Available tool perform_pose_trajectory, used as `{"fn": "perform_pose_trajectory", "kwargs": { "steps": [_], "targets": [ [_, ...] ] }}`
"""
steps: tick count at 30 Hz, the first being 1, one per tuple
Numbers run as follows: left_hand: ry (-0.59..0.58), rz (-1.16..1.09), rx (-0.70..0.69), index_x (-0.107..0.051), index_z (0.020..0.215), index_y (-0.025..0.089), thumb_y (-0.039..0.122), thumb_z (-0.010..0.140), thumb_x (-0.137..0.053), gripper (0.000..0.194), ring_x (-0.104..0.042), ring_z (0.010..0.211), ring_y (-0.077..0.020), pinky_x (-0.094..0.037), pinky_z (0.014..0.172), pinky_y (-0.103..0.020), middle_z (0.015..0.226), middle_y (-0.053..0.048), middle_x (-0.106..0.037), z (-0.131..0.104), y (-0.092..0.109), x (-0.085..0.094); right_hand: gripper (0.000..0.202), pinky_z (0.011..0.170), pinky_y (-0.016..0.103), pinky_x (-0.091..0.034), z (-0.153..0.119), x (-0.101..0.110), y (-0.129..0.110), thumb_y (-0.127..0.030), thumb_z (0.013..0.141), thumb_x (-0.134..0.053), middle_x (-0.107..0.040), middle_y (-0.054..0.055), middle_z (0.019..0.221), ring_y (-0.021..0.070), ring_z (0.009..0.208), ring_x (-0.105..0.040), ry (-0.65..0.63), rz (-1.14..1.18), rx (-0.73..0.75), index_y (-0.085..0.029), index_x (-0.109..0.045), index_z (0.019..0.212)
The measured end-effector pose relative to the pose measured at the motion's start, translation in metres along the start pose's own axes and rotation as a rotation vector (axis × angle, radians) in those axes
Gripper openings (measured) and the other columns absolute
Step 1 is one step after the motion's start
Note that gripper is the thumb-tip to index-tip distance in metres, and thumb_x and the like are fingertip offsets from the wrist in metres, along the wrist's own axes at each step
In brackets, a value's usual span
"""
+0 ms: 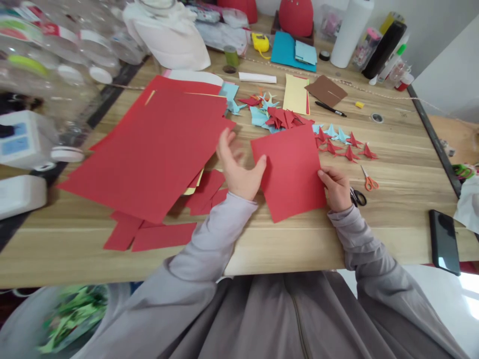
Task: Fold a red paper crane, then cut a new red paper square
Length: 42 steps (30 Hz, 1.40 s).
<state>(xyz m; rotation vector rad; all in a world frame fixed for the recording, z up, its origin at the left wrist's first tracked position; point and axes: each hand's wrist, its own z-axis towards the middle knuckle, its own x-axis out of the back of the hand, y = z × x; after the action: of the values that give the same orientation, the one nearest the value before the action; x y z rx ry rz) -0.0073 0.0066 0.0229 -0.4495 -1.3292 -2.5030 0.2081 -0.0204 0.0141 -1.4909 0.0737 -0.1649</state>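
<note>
A square sheet of red paper (291, 172) is held over the front of the table. My right hand (336, 188) pinches its right edge between thumb and fingers. My left hand (241, 169) is beside the left edge, fingers spread and slightly blurred; its thumb tip overlaps the sheet's edge, and whether it presses on it I cannot tell. To the left lies a stack of large red sheets (149, 144), with red offcuts (164, 236) in front. Folded red paper cranes (351, 153) and light blue cranes (342, 135) stand behind the held sheet.
Black-handled scissors (359, 197) lie by my right hand, near orange scissors (371, 183). A phone (444, 242) rests at the right front edge. A pen (331, 108), brown paper (327, 90) and a yellow tape measure (261, 43) are farther back. Plastic bottles (67, 45) crowd the left.
</note>
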Motion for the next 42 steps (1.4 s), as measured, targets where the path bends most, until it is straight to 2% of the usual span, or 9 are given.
{"fn": "perform_pose_trajectory", "kwargs": {
  "steps": [1,3,6,9,18,28,33,37,42],
  "targets": [
    [0.088,0.122,-0.011,-0.061,0.107,0.020,0.042,0.090,-0.039,0.035,-0.025,0.138,-0.0251,-0.024,0.110,-0.052,0.126,-0.005,-0.058,0.000,0.004,0.002,0.020,0.068,0.028,-0.050,-0.002,0.000,-0.001,-0.040,0.074,-0.065,-0.069,-0.001,0.079,0.0159,0.074,-0.061,-0.027,-0.066,0.049,-0.022,-0.069,0.081],
    [0.070,0.308,-0.134,-0.063,0.105,0.022,0.039,0.090,-0.041,0.031,-0.027,0.137,-0.0257,-0.021,0.111,-0.051,0.132,-0.004,-0.053,-0.002,0.012,0.003,0.021,0.072,0.028,-0.049,-0.006,-0.002,-0.006,-0.039,0.080,-0.059,-0.069,0.000,0.080,0.0163,0.077,-0.061,-0.134,-0.191,0.121,-0.021,-0.069,0.083],
    [-0.284,0.375,-0.401,-0.061,0.107,0.026,0.023,0.089,-0.041,0.027,-0.035,0.133,-0.0229,-0.014,0.112,-0.056,0.134,-0.003,-0.052,-0.006,0.021,-0.007,0.023,0.069,0.027,-0.047,-0.015,-0.006,-0.014,-0.033,0.085,-0.051,-0.066,0.001,0.074,0.0150,0.071,-0.060,-0.367,-0.356,0.186,-0.018,-0.068,0.082],
    [-0.381,0.382,-0.411,-0.063,0.097,0.023,0.019,0.087,-0.042,0.024,-0.037,0.132,-0.0259,-0.010,0.111,-0.059,0.133,-0.006,-0.053,-0.009,0.023,-0.016,0.024,0.066,0.026,-0.045,-0.020,-0.010,-0.018,-0.029,0.086,-0.049,-0.066,0.002,0.073,0.0144,0.067,-0.059,-0.438,-0.430,0.233,-0.016,-0.068,0.080],
    [-0.322,0.437,-0.332,-0.060,0.075,0.019,0.018,0.085,-0.041,0.022,-0.043,0.123,-0.0248,-0.008,0.112,-0.058,0.128,-0.006,-0.053,-0.005,0.016,-0.012,0.021,0.061,0.025,-0.044,-0.016,-0.005,-0.017,-0.026,0.082,-0.052,-0.068,0.002,0.070,0.0140,0.063,-0.059,-0.468,-0.483,0.203,-0.017,-0.070,0.076],
    [-0.038,0.491,-0.228,-0.057,0.082,0.023,0.032,0.090,-0.036,0.024,-0.045,0.119,-0.0244,-0.016,0.109,-0.056,0.127,-0.007,-0.054,0.008,-0.021,0.012,0.014,0.047,0.024,-0.046,-0.001,0.012,-0.017,-0.028,0.069,-0.062,-0.062,0.000,0.051,0.0132,0.046,-0.058,-0.259,-0.236,-0.073,-0.017,-0.063,0.062],
    [0.042,0.517,-0.231,-0.056,0.083,0.025,0.034,0.090,-0.037,0.022,-0.046,0.117,-0.0236,-0.020,0.108,-0.055,0.125,-0.006,-0.055,0.009,-0.026,0.015,0.016,0.050,0.024,-0.047,0.001,0.013,-0.021,-0.032,0.073,-0.063,-0.064,0.001,0.055,0.0124,0.050,-0.059,-0.102,-0.199,0.006,-0.017,-0.064,0.067],
    [-0.048,0.554,-0.275,-0.055,0.079,0.023,0.031,0.090,-0.035,0.024,-0.046,0.118,-0.0241,-0.019,0.108,-0.057,0.126,-0.007,-0.055,0.007,-0.017,0.007,0.024,0.058,0.025,-0.048,-0.003,0.008,-0.017,-0.040,0.077,-0.062,-0.069,0.003,0.071,0.0138,0.064,-0.062,-0.246,-0.285,0.118,-0.017,-0.067,0.083],
    [-0.047,0.551,-0.264,-0.056,0.080,0.023,0.032,0.090,-0.037,0.023,-0.045,0.119,-0.0248,-0.018,0.107,-0.058,0.126,-0.007,-0.055,0.007,-0.019,0.007,0.033,0.048,0.025,-0.044,-0.006,0.009,-0.015,-0.046,0.082,-0.057,-0.061,0.000,0.051,0.0121,0.045,-0.056,-0.318,-0.416,0.085,-0.017,-0.063,0.069]
  ]
}}
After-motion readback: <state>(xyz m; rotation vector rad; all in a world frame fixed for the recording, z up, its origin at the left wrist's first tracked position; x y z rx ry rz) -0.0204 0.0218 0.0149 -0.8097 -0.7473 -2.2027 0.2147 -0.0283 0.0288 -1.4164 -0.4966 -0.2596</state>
